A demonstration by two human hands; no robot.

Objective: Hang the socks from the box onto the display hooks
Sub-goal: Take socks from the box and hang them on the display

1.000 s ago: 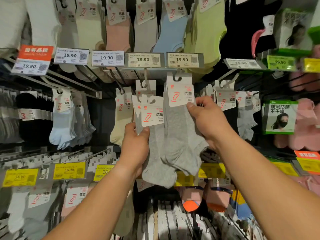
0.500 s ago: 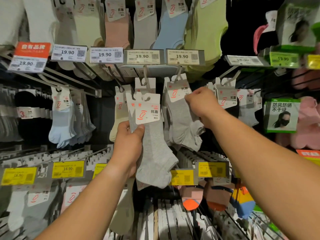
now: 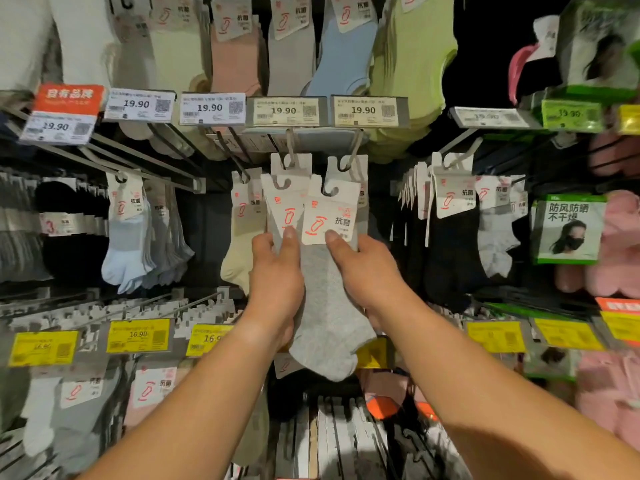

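Both hands hold grey sock packs in front of the display wall. My left hand (image 3: 275,278) grips a small stack of grey socks with white header cards (image 3: 282,202), thumb pressed on the front card. My right hand (image 3: 367,271) pinches one grey sock pack (image 3: 329,317) by the lower edge of its white card, pulled slightly apart from the stack. Just above, two metal display hooks (image 3: 290,147) (image 3: 353,150) stick out under the 19.90 price tags; each carries a hung grey pack. The box is out of view.
Rows of hooks with socks fill the wall: light blue socks (image 3: 128,251) at left, cream ones (image 3: 239,261) beside my left hand, black and grey packs (image 3: 450,244) at right. Yellow 16.90 tags (image 3: 138,336) line the lower rail. Face mask packs (image 3: 568,230) hang far right.
My right hand let go of the grey pack now hanging on the right hook, came down and took the front pack from the stack in my left hand.
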